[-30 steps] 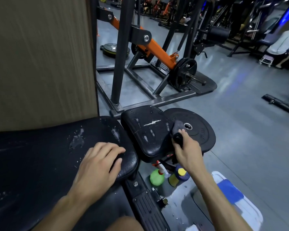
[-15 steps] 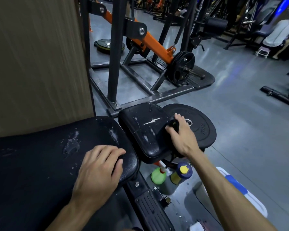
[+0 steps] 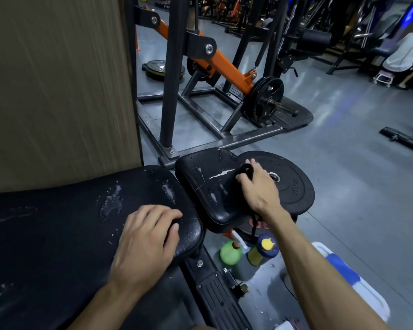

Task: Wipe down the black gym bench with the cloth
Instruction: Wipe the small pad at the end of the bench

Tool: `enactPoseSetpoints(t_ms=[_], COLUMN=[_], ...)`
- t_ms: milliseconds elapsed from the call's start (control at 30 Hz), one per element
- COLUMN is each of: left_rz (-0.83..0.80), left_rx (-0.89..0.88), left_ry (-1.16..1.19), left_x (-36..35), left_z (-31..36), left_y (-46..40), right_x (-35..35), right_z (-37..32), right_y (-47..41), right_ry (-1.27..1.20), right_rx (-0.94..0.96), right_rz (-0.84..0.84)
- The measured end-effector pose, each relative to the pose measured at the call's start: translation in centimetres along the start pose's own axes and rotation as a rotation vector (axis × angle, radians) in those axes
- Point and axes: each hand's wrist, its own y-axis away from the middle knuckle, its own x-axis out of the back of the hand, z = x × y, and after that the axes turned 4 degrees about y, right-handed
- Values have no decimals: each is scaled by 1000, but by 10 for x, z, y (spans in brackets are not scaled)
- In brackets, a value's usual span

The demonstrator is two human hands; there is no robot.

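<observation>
A person's right hand [image 3: 258, 186] closes around a bunched dark cloth [image 3: 246, 171] and presses it onto the right side of the small black seat pad [image 3: 208, 186], fingers curled tight so only a rolled end of the fabric shows above the knuckles. The left hand [image 3: 146, 241] lies flat and open, palm down, on the rounded near-right end of the long black bench pad [image 3: 57, 234], holding nothing. Wet streaks and droplets fleck both pads, and a pale tear marks the seat just left of the cloth. Behind the right hand a black weight plate [image 3: 293, 184] lies flat, partly covered by hand and seat. On the floor beneath the seat stand a green spray bottle [image 3: 229, 252] and a yellow-capped bottle [image 3: 264, 250], their lower parts hard to make out in shadow. A white and blue container [image 3: 351, 282] at near right is crossed by the forearm. An orange-armed weight machine [image 3: 227, 70] stands far behind.
</observation>
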Motion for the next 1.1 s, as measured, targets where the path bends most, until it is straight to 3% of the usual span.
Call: enactPoseSetpoints(t_ms=[133, 200, 367, 433, 533, 600, 633, 767, 833, 967, 1033, 1100], left_rz=[-2, -1, 8, 1, 9, 20, 24, 40, 43, 71, 79, 76], left_rx=[-9, 7, 12, 2, 6, 9, 10, 30, 32, 52, 82, 101], left_ry=[1, 4, -14, -23, -23, -23, -23, -18, -23, -18, -5, 5], left_x=[-1, -1, -1, -2, -2, -1, -1, -2, -2, -1, 1, 1], left_z=[0, -2, -2, -2, -1, -1, -1, -1, -1, -1, 0, 0], left_y=[0, 1, 2, 2, 2, 2, 2, 1, 1, 1, 2, 3], right_x=[-22, -13, 2, -13, -25, -15, -9, -8, -29, -40, -28, -16], right_z=[-9, 5, 12, -3, -9, 4, 13, 8, -19, -30, -18, -11], right_y=[82, 83, 0, 14, 84, 92, 79, 20, 41, 104, 75, 34], right_ry=[147, 121, 67, 169, 154, 123, 107, 109, 215, 190, 117, 40], right_rx=[460, 562, 100, 161, 525, 628, 591, 139, 219, 725, 642, 360], right_rz=[-88, -152, -6, -7, -113, -171, -148, 11, 23, -170, -140, -44])
